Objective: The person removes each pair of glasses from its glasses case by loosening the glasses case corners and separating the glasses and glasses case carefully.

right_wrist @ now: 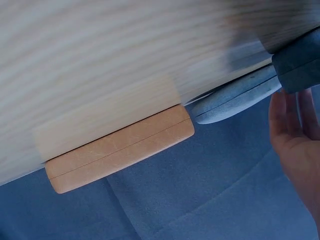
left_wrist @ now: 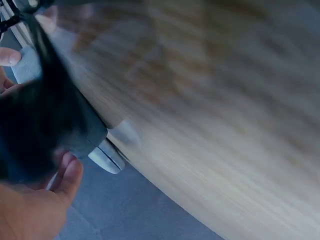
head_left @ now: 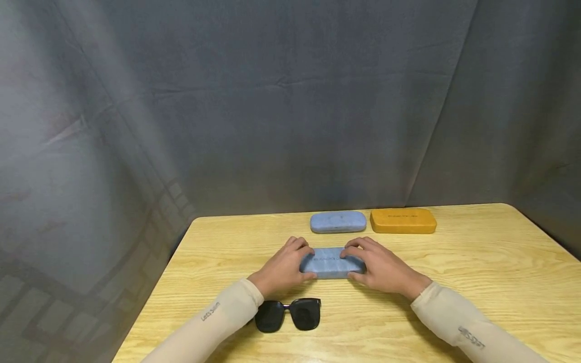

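A grey-blue glasses case [head_left: 330, 269] with small lettering on its lid lies closed on the table in the head view. The left hand [head_left: 282, 266] grips its left end, thumb at the near side and fingers over the far edge. At the other end the right hand [head_left: 386, 269] holds it the same way. Black sunglasses [head_left: 305, 313] lie nearer the body, one side hidden behind the left sleeve. In the right wrist view the right hand [right_wrist: 295, 135] has its fingers against the case [right_wrist: 302, 62]. A dark blur covers part of the left wrist view.
Behind the held case stand a light blue glasses case [head_left: 338, 222] and, right of it, an orange-yellow one [head_left: 403, 222], both closed. They sit close to the far edge of the wooden table [head_left: 481, 252]. Grey cloth [head_left: 290, 126] hangs beyond that edge.
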Demonstrator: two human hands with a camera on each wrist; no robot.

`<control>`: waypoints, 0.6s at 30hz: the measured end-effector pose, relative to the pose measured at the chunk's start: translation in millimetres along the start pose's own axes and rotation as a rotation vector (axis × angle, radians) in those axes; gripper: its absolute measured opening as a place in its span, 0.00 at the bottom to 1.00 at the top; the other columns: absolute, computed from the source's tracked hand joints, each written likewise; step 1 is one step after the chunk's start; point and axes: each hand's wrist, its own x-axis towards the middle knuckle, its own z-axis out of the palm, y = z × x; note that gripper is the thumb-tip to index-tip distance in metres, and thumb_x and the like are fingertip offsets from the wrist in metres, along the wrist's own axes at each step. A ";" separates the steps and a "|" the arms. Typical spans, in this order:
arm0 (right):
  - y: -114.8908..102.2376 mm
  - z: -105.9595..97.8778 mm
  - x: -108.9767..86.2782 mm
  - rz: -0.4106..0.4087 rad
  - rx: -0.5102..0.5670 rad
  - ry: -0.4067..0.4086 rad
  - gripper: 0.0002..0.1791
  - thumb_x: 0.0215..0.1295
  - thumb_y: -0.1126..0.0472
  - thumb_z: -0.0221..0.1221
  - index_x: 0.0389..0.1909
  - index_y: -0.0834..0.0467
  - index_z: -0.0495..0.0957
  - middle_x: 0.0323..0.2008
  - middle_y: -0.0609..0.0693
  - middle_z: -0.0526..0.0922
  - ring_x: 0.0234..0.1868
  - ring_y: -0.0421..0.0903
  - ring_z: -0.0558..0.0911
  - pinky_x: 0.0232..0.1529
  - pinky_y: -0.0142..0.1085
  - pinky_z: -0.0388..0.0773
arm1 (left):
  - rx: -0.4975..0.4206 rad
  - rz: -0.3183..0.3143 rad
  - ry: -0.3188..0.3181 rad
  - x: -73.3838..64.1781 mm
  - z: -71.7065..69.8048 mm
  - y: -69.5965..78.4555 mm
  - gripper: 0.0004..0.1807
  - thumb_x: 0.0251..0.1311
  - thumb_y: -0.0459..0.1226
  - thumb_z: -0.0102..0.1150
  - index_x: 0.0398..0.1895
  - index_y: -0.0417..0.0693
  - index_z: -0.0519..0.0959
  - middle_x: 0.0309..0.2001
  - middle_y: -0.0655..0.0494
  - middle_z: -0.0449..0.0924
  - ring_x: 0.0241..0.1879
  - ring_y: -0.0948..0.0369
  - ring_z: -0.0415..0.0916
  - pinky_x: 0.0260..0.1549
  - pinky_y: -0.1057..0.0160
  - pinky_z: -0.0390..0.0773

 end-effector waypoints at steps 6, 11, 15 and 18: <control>-0.7 -1.6 0.8 0.012 0.002 -0.003 0.22 0.55 0.50 0.72 0.51 0.47 0.81 0.54 0.48 0.80 0.57 0.48 0.78 0.56 0.47 0.78 | 0.104 0.080 0.025 1.4 -1.4 2.5 0.23 0.58 0.52 0.69 0.53 0.53 0.81 0.48 0.56 0.75 0.48 0.61 0.70 0.48 0.66 0.78; -1.4 -3.5 2.7 0.020 0.002 0.005 0.21 0.54 0.51 0.72 0.50 0.47 0.81 0.54 0.49 0.80 0.57 0.49 0.78 0.56 0.48 0.78 | 0.197 0.126 0.037 5.0 -3.5 3.3 0.24 0.58 0.53 0.69 0.55 0.55 0.81 0.47 0.54 0.77 0.46 0.60 0.71 0.43 0.66 0.80; -3.1 -2.8 2.6 0.031 0.018 -0.017 0.21 0.55 0.51 0.72 0.50 0.48 0.81 0.55 0.50 0.79 0.58 0.49 0.78 0.57 0.48 0.78 | 0.207 0.109 0.012 4.9 -4.8 4.2 0.25 0.57 0.53 0.70 0.55 0.55 0.81 0.47 0.54 0.77 0.46 0.60 0.72 0.44 0.66 0.80; -4.6 -2.8 1.1 0.034 0.022 -0.034 0.21 0.56 0.51 0.72 0.51 0.48 0.82 0.55 0.51 0.80 0.58 0.50 0.78 0.57 0.48 0.77 | 0.207 0.107 0.003 3.9 -5.4 5.8 0.25 0.56 0.53 0.71 0.54 0.55 0.82 0.47 0.54 0.78 0.45 0.60 0.72 0.44 0.66 0.80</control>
